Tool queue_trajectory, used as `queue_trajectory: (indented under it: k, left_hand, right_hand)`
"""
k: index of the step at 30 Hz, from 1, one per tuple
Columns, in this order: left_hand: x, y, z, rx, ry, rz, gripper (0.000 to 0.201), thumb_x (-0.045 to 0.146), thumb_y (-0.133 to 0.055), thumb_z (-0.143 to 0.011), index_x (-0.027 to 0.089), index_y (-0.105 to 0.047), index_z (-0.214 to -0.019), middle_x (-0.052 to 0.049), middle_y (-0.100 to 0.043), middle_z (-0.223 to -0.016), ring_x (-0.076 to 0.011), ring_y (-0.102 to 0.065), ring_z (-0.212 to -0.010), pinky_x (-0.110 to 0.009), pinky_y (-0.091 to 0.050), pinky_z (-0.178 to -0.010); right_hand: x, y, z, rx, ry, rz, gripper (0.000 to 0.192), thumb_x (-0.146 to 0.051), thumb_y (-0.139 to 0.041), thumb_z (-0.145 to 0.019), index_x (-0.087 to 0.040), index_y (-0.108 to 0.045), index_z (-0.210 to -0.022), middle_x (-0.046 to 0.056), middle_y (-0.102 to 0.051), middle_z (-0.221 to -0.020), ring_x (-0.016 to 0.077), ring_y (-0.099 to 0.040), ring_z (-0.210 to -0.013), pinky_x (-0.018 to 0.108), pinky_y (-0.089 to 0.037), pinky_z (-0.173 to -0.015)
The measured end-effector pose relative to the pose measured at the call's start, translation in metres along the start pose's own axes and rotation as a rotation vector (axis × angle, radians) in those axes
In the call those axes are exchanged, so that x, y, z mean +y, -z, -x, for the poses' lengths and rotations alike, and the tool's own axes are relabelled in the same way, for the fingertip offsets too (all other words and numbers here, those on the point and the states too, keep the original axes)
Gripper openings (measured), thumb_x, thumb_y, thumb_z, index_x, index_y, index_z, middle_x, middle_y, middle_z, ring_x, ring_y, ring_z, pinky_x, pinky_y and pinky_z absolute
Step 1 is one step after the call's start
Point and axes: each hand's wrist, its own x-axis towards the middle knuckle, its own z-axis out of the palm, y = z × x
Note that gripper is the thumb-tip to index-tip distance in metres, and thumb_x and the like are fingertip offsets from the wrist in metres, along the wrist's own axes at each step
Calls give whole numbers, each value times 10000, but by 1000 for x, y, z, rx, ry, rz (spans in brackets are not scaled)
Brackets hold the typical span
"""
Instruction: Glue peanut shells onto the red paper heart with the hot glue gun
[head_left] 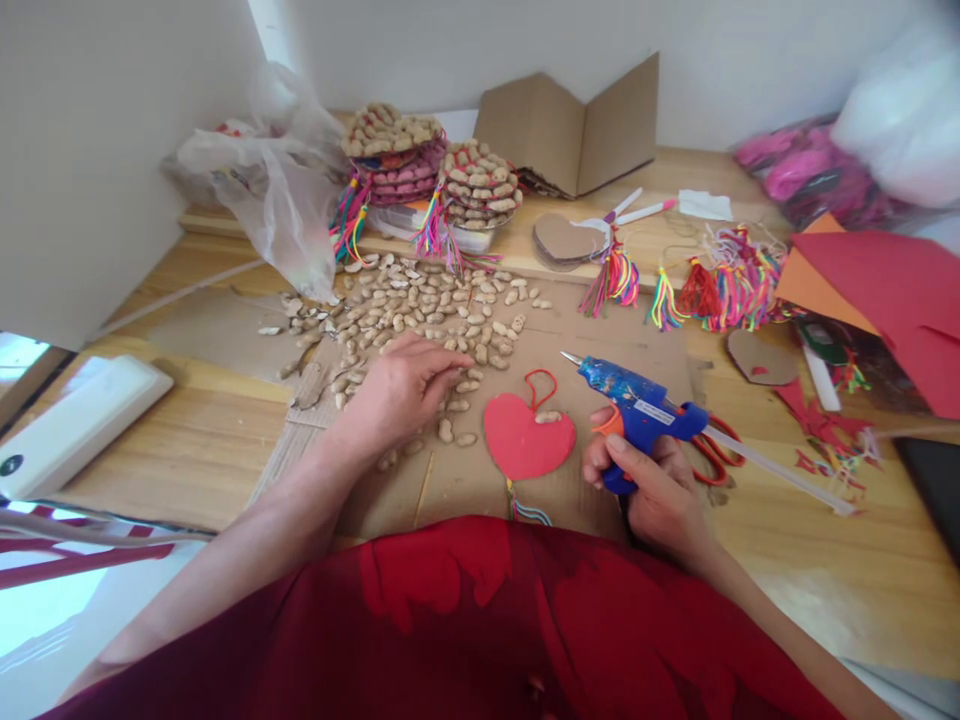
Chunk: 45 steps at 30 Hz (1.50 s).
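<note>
1 peanut (547, 417) lies on red heart (527, 437), at 9 o'clock of glue gun (643, 412), nozzle pointing 10 o'clock. Right hand (651, 490) wraps gun handle; left hand (405, 385), nearer the peanut pile (420, 305), pinches loosely, contents unclear.

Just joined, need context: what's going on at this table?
A person is gluing peanuts onto a red paper heart. The right hand grips a blue glue gun, nozzle pointing toward the heart, where one peanut already sits. The left hand picks through the loose peanut pile. Finished peanut-covered pieces with tassels are stacked behind.
</note>
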Motion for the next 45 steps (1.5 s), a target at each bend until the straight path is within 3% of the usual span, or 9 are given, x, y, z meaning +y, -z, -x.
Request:
queue_trajectory:
  k: [4, 10, 13, 20, 25, 31, 37, 42, 45]
  left_hand:
    - [2, -3, -1, -12, -32, 39, 213, 255, -597, -939, 190, -727, -1094, -61, -751, -911, -195, -662, -866, -356, -495, -877]
    - [-2, 0, 1, 63, 163, -21, 256, 408, -626, -941, 211, -750, -835, -30, -713, -759, -185, -628, -764, -309, -484, -775]
    - [-4, 1, 0, 38, 215, -47, 320, 424, -589, -954, 201, -736, -778, -25, -677, -692, -186, -613, -722, -304, -478, -729]
    - [-10, -5, 0, 126, 256, 49, 283, 261, -505, -956, 208, -728, -1122, -42, -719, -879, -198, -698, -869, -294, -541, -785]
    - [-15, -6, 1, 164, 283, 52, 294, 298, -551, -942, 208, -716, -1168, -59, -729, -930, -217, -704, -909, -305, -560, -802]
    - [-18, -7, 1, 175, 269, 120, 280, 354, -576, -931, 215, -731, -1120, -66, -731, -929, -210, -712, -827, -290, -566, -707]
    - [-18, 0, 0, 206, 393, 158, 345, 336, -450, -987, 193, -685, -1196, 2, -694, -731, -133, -620, -585, -231, -501, -586]
    - [-26, 4, -2, 333, 340, 145, 386, 192, -444, -928, 177, -674, -1238, -42, -726, -993, -152, -670, -892, -263, -527, -819]
    - [-32, 4, -2, 335, 326, 139, 344, 209, -533, -896, 191, -710, -1191, -43, -738, -998, -170, -668, -906, -298, -521, -865]
  right_hand:
    - [-2, 0, 1, 3, -15, 1, 184, -377, -657, -934, -241, -653, -1058, -8, -599, -720, 170, -568, -647, 311, -423, -604]
    - [-3, -2, 1, 25, -11, -13, 216, -411, -679, -905, -231, -645, -1020, -4, -583, -697, 169, -563, -634, 297, -414, -565]
    - [-2, -2, 1, 23, -14, -5, 238, -398, -673, -915, -217, -637, -1063, -3, -597, -704, 159, -564, -627, 290, -420, -576]
    - [-1, -2, 0, 36, -15, -20, 255, -401, -685, -898, -213, -630, -1061, -3, -590, -699, 166, -556, -616, 288, -418, -559]
    - [-4, -3, 0, 27, -23, -19, 237, -394, -673, -913, -222, -621, -1067, -1, -593, -709, 173, -565, -639, 296, -428, -582]
    - [-3, 0, 2, 9, -43, -21, 225, -385, -665, -924, -230, -621, -1081, 3, -591, -727, 177, -565, -660, 307, -427, -607]
    - [-1, 1, 2, 36, -61, -15, 241, -399, -675, -910, -233, -624, -1076, 8, -590, -728, 182, -555, -660, 310, -426, -608]
    - [-3, -1, 3, 37, -60, -10, 263, -407, -681, -907, -233, -616, -1093, 1, -588, -722, 177, -545, -661, 305, -421, -617]
    - [-3, -1, 2, 54, -75, 1, 261, -394, -678, -914, -233, -609, -1107, -4, -583, -733, 169, -553, -676, 298, -421, -631]
